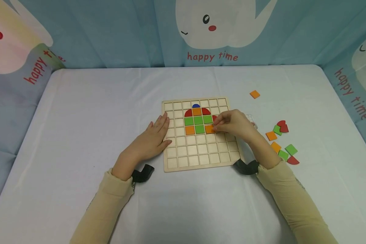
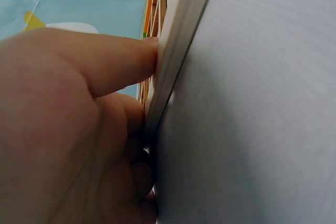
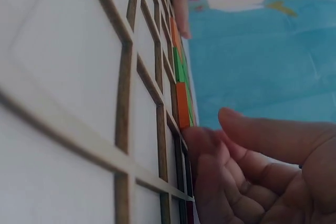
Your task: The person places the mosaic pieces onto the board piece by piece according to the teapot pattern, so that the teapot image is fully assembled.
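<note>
A wooden grid board (image 1: 192, 150) lies flat on the table. Its upper middle cells hold a pattern of red quarter-rounds, green squares (image 1: 198, 120), orange squares and a blue half-round (image 1: 196, 105). My left hand (image 1: 150, 139) rests along the board's left edge, thumb spread toward the near side. At the pattern's right end, my right hand (image 1: 236, 125) touches an orange square (image 3: 182, 103) with a fingertip. In the right wrist view the thumb stands apart from that square. A red piece (image 1: 214, 118) beside it is partly hidden by my right fingers.
Loose orange, green and red pieces (image 1: 283, 155) lie right of the board. One orange square (image 1: 255, 94) sits farther back. A small printed card (image 1: 250, 119) shows partly behind my right hand. Blue printed curtains (image 1: 109, 34) line the white table's far side.
</note>
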A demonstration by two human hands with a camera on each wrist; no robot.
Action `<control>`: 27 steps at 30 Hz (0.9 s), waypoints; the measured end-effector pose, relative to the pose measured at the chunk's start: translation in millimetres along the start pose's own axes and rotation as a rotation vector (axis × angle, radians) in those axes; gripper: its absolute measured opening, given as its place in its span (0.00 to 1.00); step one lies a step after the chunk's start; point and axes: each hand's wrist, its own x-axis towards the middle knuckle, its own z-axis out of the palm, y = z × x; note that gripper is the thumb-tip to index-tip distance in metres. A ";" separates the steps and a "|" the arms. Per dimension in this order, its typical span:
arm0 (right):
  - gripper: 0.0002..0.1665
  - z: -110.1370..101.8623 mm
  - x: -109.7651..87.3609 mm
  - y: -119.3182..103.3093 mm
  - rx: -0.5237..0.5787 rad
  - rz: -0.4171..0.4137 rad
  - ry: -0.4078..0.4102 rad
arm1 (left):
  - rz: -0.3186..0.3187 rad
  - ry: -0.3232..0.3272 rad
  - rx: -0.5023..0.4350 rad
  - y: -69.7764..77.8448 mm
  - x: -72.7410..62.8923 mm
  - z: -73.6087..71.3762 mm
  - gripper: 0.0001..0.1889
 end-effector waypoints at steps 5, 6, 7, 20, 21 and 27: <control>0.07 -1.2 0.6 1.2 0.053 0.007 -0.065 | 0.001 0.003 -0.002 1.2 0.5 -1.3 0.38; 0.07 -1.3 0.6 1.3 0.065 0.004 -0.076 | 0.001 0.003 -0.002 1.3 0.7 -1.4 0.38; 0.08 -1.4 0.6 1.3 0.071 0.003 -0.083 | 0.001 0.004 -0.003 1.4 0.8 -1.6 0.38; 0.11 -18.0 -13.2 6.0 0.094 -0.027 -0.052 | -0.004 0.000 -0.014 -0.1 -1.8 1.3 0.38; 0.12 -22.7 -16.6 7.6 0.091 -0.024 -0.040 | -0.005 -0.001 -0.014 -0.4 -1.5 1.6 0.38; 0.17 -53.2 -36.9 23.8 0.078 0.045 0.026 | -0.005 0.001 -0.016 -0.6 -0.9 0.7 0.38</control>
